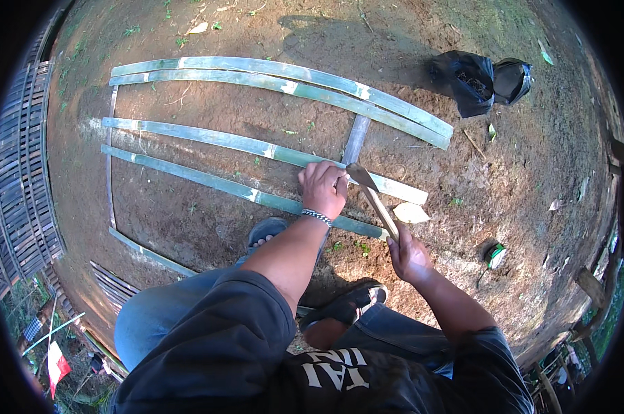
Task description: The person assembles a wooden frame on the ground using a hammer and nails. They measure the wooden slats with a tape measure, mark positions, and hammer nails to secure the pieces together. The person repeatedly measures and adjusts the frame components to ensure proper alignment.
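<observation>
My right hand (pixel 410 259) is wrapped round the wooden handle of a hatchet (pixel 381 210). Its dark metal head lies by the fingertips of my left hand (pixel 323 190), over a split bamboo slat (pixel 243 143). The left fingers are curled and pressed together at that slat, where it crosses a grey crosspiece (pixel 355 138); whatever is pinched there is too small to make out. Nearer me runs another bamboo slat (pixel 222 181), partly hidden under my left wrist. Two more slats, a far one (pixel 256 65) and its neighbour (pixel 256 81), lie close together across the same crosspiece.
A second crosspiece (pixel 110 179) spans the slats' left ends. Black plastic bags (pixel 472 86) sit at the far right. A small green and white object (pixel 494 255) and a pale leaf (pixel 411 212) lie on the soil. Woven bamboo panelling (pixel 22 172) borders the left; my feet are close to the nearest slats.
</observation>
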A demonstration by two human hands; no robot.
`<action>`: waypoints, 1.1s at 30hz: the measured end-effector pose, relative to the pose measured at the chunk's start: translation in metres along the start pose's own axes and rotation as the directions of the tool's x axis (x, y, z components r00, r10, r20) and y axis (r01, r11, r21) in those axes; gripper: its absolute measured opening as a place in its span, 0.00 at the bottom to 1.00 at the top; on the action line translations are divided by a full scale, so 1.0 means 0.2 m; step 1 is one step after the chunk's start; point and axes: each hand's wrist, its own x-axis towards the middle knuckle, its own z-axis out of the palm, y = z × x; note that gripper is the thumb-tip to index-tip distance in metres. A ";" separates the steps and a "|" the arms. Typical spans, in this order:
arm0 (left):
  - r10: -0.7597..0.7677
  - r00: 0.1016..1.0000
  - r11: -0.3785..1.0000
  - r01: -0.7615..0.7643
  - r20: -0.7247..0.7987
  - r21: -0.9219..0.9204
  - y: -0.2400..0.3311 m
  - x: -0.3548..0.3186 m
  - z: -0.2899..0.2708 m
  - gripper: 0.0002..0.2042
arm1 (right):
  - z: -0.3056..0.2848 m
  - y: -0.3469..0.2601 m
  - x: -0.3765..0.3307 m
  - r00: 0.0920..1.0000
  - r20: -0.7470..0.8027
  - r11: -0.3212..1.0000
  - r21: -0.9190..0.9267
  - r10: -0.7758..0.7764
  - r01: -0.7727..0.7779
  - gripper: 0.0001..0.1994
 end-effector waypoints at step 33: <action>0.012 1.000 1.000 -0.012 0.016 -0.007 -0.03 0.01 0.00 0.07 | 0.04 0.10 0.05 0.988 -0.109 0.994 -0.042 -0.106 0.102 0.22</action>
